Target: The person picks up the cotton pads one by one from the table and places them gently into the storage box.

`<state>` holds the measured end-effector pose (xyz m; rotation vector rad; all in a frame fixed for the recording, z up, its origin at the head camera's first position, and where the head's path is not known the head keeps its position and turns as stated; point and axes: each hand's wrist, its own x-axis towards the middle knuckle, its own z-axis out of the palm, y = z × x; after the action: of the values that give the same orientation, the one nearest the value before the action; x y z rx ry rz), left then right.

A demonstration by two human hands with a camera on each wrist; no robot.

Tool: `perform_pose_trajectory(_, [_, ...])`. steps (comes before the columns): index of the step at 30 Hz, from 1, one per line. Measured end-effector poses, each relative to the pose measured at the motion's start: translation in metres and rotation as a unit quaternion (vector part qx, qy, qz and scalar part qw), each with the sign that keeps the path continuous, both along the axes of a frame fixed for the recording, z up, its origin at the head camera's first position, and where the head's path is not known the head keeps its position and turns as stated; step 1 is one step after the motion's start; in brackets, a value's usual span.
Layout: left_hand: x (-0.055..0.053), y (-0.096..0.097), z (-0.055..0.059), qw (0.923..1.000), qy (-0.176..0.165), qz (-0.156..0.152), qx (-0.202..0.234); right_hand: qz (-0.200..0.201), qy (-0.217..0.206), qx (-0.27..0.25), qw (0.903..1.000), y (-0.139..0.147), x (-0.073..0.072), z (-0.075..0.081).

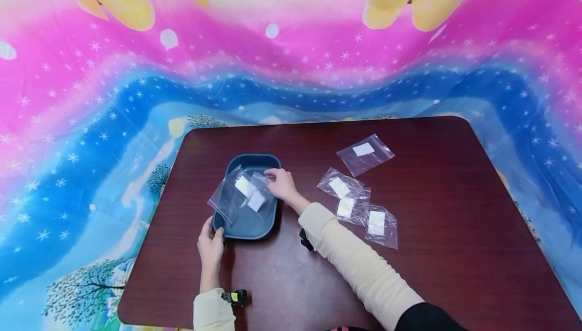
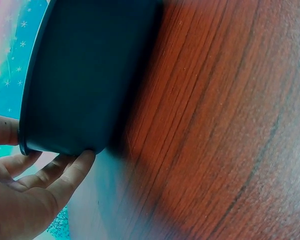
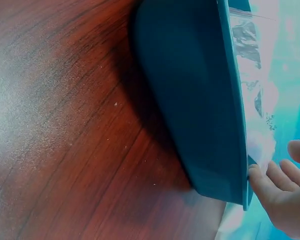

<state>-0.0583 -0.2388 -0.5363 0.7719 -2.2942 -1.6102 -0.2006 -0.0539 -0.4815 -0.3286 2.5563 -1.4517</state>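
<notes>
A dark blue-grey plastic tray [image 1: 247, 231] stands on the table's left half. Two clear zip bags with white cards, a left bag [image 1: 226, 200] and a right bag [image 1: 263, 184], lie overlapping in it; the left one hangs over the rim. My left hand [image 1: 211, 250] grips the tray's near left corner, thumb at the rim and fingers against the outer wall [image 2: 64, 100]. At the far right rim is my right hand [image 1: 283, 185], its fingertips by the right bag's edge. In the right wrist view the thumb stands apart from the fingers [image 3: 267, 187].
On the brown table [image 1: 436, 270], right of the tray, lie several more clear bags with white cards: one at the back [image 1: 373, 156], two overlapping bags [image 1: 338, 184] in the middle, and one nearer bag [image 1: 384, 230]. A patterned cloth [image 1: 291, 68] hangs behind.
</notes>
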Motion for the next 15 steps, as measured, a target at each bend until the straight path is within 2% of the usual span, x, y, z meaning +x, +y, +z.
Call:
perform_pose_trajectory(6, [-0.001,-0.001,0.0,1.0,0.003,-0.003,0.001,0.0,-0.006,-0.05,0.9987,0.008,0.0,0.004])
perform_pose_trajectory(11, [-0.001,0.0,0.001,1.0,-0.002,-0.005,-0.001,-0.011,-0.043,-0.11,0.9929,0.021,0.0,0.007])
perform_pose_trajectory(15, [0.0,0.0,0.001,0.9999,-0.016,-0.005,0.0,-0.009,-0.063,-0.138,0.9884,0.033,0.002,0.01])
